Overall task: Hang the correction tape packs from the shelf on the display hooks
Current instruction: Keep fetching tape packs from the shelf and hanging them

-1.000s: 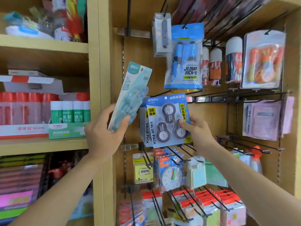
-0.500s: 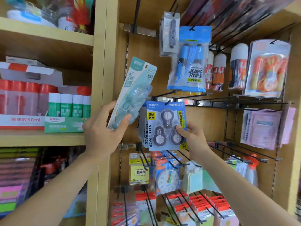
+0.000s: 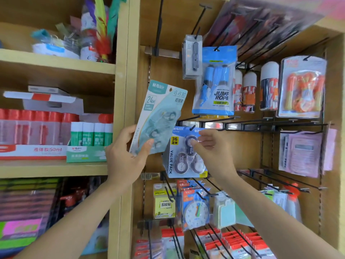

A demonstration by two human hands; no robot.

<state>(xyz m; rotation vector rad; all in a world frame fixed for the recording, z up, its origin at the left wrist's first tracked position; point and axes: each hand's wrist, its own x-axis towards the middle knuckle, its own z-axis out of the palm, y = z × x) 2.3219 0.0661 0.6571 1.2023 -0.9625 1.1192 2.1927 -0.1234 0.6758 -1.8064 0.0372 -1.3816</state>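
Two hands | left hand (image 3: pixel 124 161): teal pack (image 3: pixel 161 113); right hand (image 3: pixel 214 152): blue pack (image 3: pixel 172 161) (hooked)

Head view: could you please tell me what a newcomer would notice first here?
The left hand holds a teal correction tape pack tilted up at centre. Beside it, the right hand pinches a blue value pack at a black hook, below a blue jump rope pack.

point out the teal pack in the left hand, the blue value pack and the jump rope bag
teal pack (image 3: pixel 158 107), head view, middle of its card front
blue value pack (image 3: pixel 180 163), head view, its lower left tape unit
jump rope bag (image 3: pixel 217 90), head view, centre of its clear front
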